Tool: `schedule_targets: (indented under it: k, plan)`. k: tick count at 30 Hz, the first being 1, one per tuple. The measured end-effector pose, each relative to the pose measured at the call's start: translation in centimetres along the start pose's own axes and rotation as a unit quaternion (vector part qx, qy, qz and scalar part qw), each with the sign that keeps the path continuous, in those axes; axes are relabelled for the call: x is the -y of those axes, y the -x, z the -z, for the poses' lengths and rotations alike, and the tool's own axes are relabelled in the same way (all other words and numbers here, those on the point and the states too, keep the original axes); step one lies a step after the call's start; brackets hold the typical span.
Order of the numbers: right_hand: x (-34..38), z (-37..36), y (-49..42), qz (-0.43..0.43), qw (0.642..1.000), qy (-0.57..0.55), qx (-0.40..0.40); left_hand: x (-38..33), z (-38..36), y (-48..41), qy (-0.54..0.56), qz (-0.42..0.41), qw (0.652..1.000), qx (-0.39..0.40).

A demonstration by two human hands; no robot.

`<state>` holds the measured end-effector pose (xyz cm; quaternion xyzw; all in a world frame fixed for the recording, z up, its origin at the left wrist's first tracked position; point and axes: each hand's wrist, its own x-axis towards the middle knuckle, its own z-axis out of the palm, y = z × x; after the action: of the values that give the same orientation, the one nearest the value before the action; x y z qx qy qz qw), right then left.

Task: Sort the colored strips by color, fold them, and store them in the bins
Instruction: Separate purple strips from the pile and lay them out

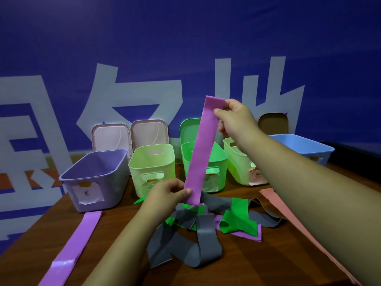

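Observation:
I hold a purple strip (pixel 203 149) stretched upright over the table. My right hand (pixel 235 118) pinches its top end, raised above the bins. My left hand (pixel 167 195) pinches its lower end just above a tangled pile of grey strips (pixel 198 242), green strips (pixel 237 219) and purple ones. Another purple strip (pixel 76 242) lies flat at the left. Pink strips (pixel 288 213) lie flat at the right, partly under my right forearm. Behind stand a purple bin (pixel 97 178), a pale green bin (pixel 152 168), a bright green bin (pixel 216 162), a second pale green bin (pixel 237 162) and a blue bin (pixel 305 147).
The brown table (pixel 257 263) carries everything. Bin lids (pixel 132 137) lean against the blue wall behind the bins, along with a green lid (pixel 188 129) and a brown lid (pixel 273 122). Paper labels hang on the bins' fronts.

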<state>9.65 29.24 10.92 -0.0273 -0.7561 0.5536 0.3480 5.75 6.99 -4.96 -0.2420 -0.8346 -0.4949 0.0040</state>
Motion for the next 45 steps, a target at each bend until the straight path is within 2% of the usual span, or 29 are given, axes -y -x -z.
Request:
schedule_targets:
  k: [5,10,14,20,25,27,31,36,41,45]
  plan:
    - [0.2,-1.3,0.1,-0.015,1.000,-0.020,-0.003,0.0,2.5,0.9,0.041,0.090,0.995,-0.027]
    - [-0.1,-4.0,0.3,-0.044,0.998,-0.051,0.005,0.3,5.9,3.5,0.021,0.121,0.992,-0.041]
    - [-0.1,-7.1,1.1,-0.064,0.994,-0.082,0.029,0.5,8.3,6.9,-0.030,0.109,0.993,-0.014]
    - [-0.8,-13.3,3.4,-0.122,0.982,-0.128,0.064,1.4,12.7,13.1,-0.018,0.140,0.990,-0.008]
    - [-1.9,-20.0,6.3,-0.191,0.959,-0.175,0.111,2.9,16.2,18.0,0.007,0.208,0.977,-0.054]
    - [-2.3,-22.6,7.5,-0.221,0.950,-0.183,0.124,3.6,17.3,19.5,-0.017,0.220,0.973,-0.070]
    - [-3.5,-27.3,9.9,-0.224,0.951,-0.149,0.152,5.0,19.1,22.1,-0.086,0.255,0.960,-0.074]
    - [-5.4,-31.5,12.4,-0.212,0.958,-0.082,0.175,5.9,20.7,23.8,-0.055,0.314,0.946,-0.058]
    - [-7.5,-33.8,14.4,-0.178,0.963,0.019,0.202,7.3,21.4,24.5,-0.066,0.331,0.941,-0.011]
    - [-8.6,-35.3,15.5,-0.173,0.956,0.093,0.220,8.3,21.7,24.4,-0.087,0.342,0.936,-0.003]
